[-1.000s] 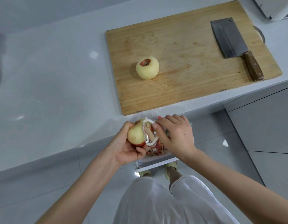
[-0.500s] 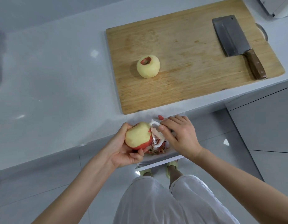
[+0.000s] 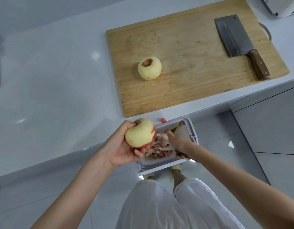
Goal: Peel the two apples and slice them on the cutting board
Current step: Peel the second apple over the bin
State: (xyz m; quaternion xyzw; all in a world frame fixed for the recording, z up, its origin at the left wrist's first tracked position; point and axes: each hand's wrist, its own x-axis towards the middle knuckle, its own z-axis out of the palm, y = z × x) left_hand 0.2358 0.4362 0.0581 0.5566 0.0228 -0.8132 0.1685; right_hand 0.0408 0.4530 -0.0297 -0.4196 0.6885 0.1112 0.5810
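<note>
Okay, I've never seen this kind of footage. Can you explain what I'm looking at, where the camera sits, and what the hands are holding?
No machine here: a person wears one camera on the head, looking down at their own bare hands. The left hand grips a partly peeled red-and-yellow apple. The right hand is blurred above a white bin of peels; what it holds is unclear. On the pale grey counter lies a wooden cutting board bearing a peeled yellow apple and a brown-handled steel cleaver.
</note>
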